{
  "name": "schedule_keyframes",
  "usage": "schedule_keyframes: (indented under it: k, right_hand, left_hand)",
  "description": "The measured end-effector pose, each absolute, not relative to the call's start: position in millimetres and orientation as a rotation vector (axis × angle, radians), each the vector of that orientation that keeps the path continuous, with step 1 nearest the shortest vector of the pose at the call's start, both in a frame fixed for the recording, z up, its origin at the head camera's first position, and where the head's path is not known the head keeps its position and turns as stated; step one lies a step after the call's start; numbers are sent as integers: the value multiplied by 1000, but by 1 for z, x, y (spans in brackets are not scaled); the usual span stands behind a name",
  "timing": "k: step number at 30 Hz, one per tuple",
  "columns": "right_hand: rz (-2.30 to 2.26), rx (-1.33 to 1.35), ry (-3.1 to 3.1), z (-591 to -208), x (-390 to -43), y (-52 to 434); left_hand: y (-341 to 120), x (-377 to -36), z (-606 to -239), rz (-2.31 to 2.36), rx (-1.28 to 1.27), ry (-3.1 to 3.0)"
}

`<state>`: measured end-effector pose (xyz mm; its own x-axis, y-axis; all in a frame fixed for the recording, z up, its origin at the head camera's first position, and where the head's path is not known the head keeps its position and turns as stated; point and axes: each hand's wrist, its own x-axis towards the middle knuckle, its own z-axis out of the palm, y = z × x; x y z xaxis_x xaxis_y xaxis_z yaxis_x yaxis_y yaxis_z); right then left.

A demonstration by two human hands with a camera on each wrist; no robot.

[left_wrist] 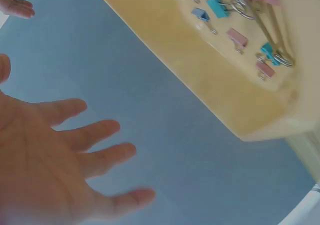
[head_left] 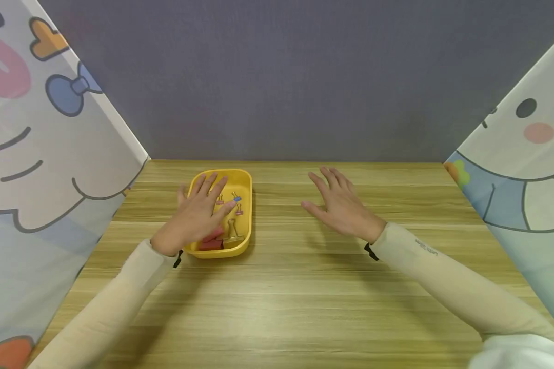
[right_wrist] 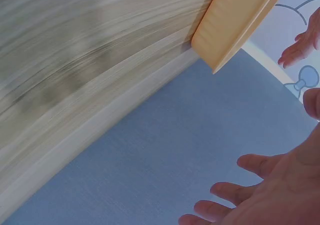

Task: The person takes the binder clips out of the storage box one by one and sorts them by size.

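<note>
A yellow tray [head_left: 245, 225] stands on the left part of the table, with several binder clips inside. Small pink and blue clips lie toward its far end, among them a blue binder clip [head_left: 237, 198]. Nearer me in it are a large gold binder clip [head_left: 233, 239] and a red binder clip [head_left: 211, 245]. My left hand [head_left: 196, 218] is spread over the tray, fingers apart, and hides part of its contents. Over the bare wood to the right, my right hand [head_left: 343, 207] is spread too, holding nothing. In the left wrist view a teal binder clip [left_wrist: 218, 7] shows inside the tray.
The wooden table [head_left: 277, 307] ends at a grey-blue panel [head_left: 295, 82] at the back. Cartoon-printed panels flank it, a left panel [head_left: 51, 164] and a right panel [head_left: 535, 169].
</note>
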<state>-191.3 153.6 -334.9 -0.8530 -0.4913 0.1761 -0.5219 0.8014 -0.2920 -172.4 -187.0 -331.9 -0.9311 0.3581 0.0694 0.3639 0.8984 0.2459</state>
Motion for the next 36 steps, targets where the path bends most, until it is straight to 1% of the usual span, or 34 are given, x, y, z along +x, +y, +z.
schedule_keyframes:
  k: [5, 16, 26, 36]
  right_hand:
    - [543, 865, -2837, -335, -195, 147]
    - [684, 951, -2812, -334, -199, 132]
    - [737, 1025, -2815, -338, -202, 117]
    - [745, 1067, -2814, -346, -203, 101]
  left_hand:
    - [-197, -174, -333, -487, -594, -2987]
    - [-223, -180, -339, -651, -499, -2871]
    - [-243, -179, -346, -800, -427, -2908]
    - [-257, -179, -357, -814, -309, -2926]
